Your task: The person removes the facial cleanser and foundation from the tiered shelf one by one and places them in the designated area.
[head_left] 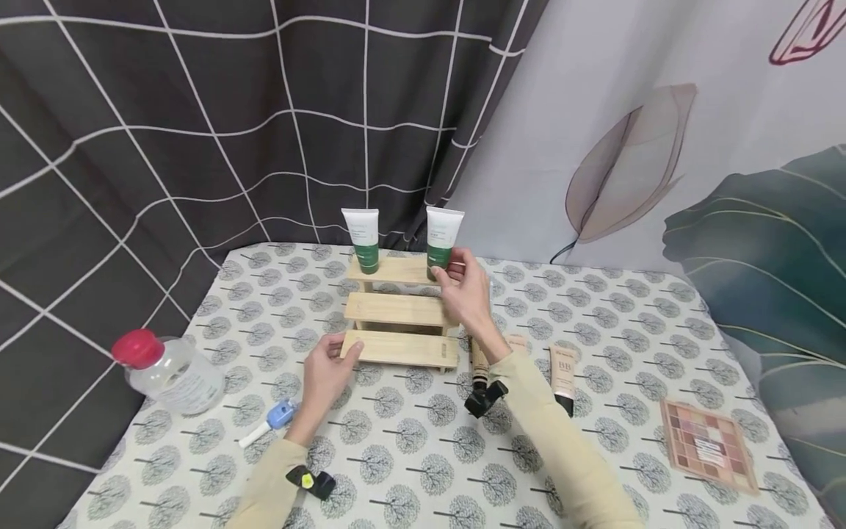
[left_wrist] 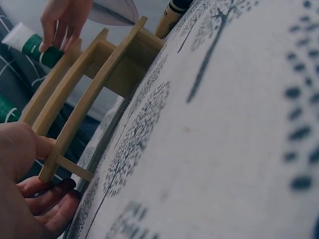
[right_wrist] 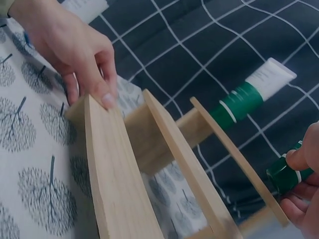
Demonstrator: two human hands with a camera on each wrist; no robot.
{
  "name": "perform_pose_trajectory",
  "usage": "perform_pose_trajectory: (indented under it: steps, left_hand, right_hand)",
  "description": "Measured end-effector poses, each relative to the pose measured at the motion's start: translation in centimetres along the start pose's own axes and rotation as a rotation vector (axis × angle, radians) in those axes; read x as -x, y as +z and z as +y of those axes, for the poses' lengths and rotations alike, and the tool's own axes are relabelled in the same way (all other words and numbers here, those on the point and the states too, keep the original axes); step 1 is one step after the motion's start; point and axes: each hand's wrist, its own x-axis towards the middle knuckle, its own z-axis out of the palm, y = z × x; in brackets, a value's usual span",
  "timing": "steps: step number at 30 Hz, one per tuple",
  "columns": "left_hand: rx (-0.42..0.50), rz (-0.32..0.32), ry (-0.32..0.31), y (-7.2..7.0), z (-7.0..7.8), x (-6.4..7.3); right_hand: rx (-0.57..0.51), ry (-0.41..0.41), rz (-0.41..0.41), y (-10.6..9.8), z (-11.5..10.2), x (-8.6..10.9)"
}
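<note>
A three-step wooden rack (head_left: pixel 399 347) stands on the cloth-covered table. My left hand (head_left: pixel 328 371) grips the left end of its lowest step, thumb on top and fingers beneath, as the left wrist view shows. At the right end of the top step, my right hand (head_left: pixel 466 290) pinches a white and green squeeze tube (head_left: pixel 441 239) low on its green part. The tube is upright, cap down. A matching tube (head_left: pixel 363 241) stands on the same step at the left, apart from both hands; it also appears in the right wrist view (right_wrist: pixel 254 94).
A clear bottle with a red cap (head_left: pixel 175 375) stands at left, near a blue and white item (head_left: pixel 271 422). Right of the rack lie a gold and black tube (head_left: pixel 479 364), a BB cream tube (head_left: pixel 564 375) and an eyeshadow palette (head_left: pixel 709 446). Curtains (head_left: pixel 231 81) hang behind.
</note>
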Motion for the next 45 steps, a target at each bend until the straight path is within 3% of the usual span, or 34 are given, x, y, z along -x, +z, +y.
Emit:
perform_pose_trajectory:
  steps: [8, 17, 27, 33, 45]
  left_hand:
    - [-0.014, -0.007, -0.011, -0.6, 0.1, 0.2]
    - [-0.010, -0.020, 0.001, -0.1, 0.4, 0.2]
    - [-0.036, -0.035, 0.006, -0.4, 0.4, 0.1]
    - [-0.038, -0.051, -0.005, -0.6, 0.4, 0.0]
    - [-0.027, -0.058, -0.003, -0.6, 0.5, 0.1]
  right_hand:
    - [0.000, -0.010, 0.008, -1.9, 0.7, -0.1]
    - [0.029, 0.011, 0.041, -5.1, 1.5, -0.4]
    - [0.112, 0.103, 0.069, -8.1, 4.1, -0.2]
    - [0.123, 0.142, 0.098, -9.3, 5.6, 0.1]
    - [0.207, 0.189, 0.080, -10.9, 7.9, 1.6]
